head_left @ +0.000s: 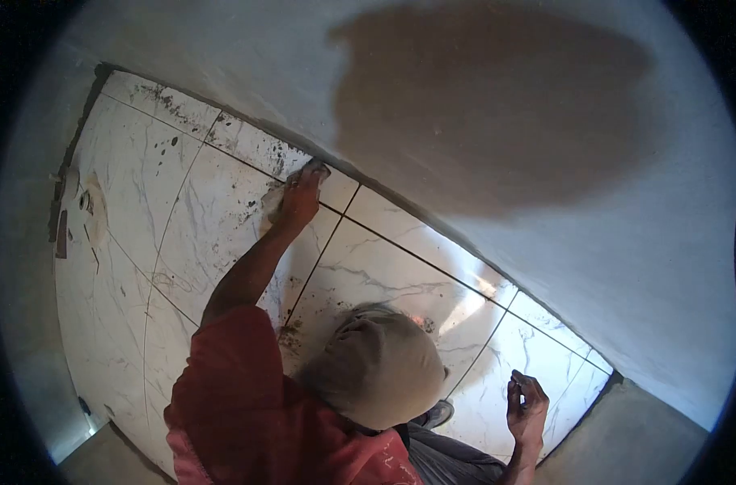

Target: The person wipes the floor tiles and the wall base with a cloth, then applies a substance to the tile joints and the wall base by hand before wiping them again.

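Neither my left hand nor my right hand is in view. Below me a person in a red shirt [238,396] and a pale cap [384,364] crouches over white marbled tiles [392,275]. One hand of that person [301,200] presses a dark, bunched item [318,168] on the tile strip beside the wall. Their other hand [527,408] is raised at the lower right with bent fingers; whether it holds anything is too small to tell.
A pale wall [627,267] with a large shadow [489,105] borders the tiles. Dark smears [174,105] mark the upper left strip. A small ring-shaped item [86,200] lies at the left. The person's shoe [438,414] stands near the cap.
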The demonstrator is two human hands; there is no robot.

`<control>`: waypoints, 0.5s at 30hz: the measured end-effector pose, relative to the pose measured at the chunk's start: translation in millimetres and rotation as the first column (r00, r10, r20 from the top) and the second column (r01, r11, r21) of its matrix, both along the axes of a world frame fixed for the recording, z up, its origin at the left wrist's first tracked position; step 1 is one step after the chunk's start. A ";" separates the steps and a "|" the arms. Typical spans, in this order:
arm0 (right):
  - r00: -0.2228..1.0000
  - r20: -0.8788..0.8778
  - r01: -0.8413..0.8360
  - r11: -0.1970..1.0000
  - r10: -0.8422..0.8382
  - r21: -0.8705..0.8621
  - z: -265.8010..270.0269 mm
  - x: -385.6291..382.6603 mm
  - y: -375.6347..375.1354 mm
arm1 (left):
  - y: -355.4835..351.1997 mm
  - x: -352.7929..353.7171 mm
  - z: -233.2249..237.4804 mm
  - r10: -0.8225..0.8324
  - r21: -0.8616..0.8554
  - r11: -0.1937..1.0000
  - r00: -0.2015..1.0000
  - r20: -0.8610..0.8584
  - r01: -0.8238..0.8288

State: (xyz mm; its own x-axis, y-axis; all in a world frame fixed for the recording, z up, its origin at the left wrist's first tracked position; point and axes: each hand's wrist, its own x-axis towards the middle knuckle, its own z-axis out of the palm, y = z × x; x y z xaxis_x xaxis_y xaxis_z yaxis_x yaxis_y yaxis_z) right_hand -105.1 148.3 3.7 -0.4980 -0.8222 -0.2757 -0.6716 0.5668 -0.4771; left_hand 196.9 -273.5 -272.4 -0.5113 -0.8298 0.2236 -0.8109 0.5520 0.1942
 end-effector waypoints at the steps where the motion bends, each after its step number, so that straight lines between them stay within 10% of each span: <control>1: 1.000 0.008 0.008 1.000 -0.008 0.021 -0.3 -0.7 1.4 | 2.9 3.4 3.6 0.000 0.007 1.000 1.000 0.007 0.000; 4: 1.000 0.006 -0.015 1.000 0.015 0.017 -4.1 -1.5 0.3 | -2.4 17.8 14.9 0.187 0.203 0.968 0.962 -0.198 -0.146; 7: 0.998 -0.008 -0.062 0.998 0.062 -0.004 -5.0 -3.5 -5.1 | -10.0 31.0 25.1 -0.031 0.343 0.939 0.998 0.061 0.008; 10: 0.996 -0.001 -0.086 0.996 0.086 -0.006 -5.2 -3.6 -11.2 | 1.9 22.5 26.6 -0.077 -0.100 0.989 0.964 0.255 0.105; 12: 0.995 0.007 -0.097 0.995 0.097 -0.011 -7.5 -3.4 -14.2 | 1.5 16.2 18.3 -0.087 0.249 0.968 0.974 0.210 0.033; 15: 0.991 0.025 -0.129 0.991 0.129 -0.023 -11.6 -2.3 -17.3 | 14.8 13.8 0.9 0.016 0.239 0.968 0.967 0.255 -0.079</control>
State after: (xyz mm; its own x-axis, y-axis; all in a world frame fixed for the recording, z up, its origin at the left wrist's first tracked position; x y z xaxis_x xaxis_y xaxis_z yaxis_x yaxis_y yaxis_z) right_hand -107.4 131.0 -7.9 -0.3802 -0.8848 -0.2693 -0.7255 0.4659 -0.5065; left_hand 210.7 -258.7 -271.5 -0.4832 -0.8673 -0.1196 -0.8748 0.4725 0.1075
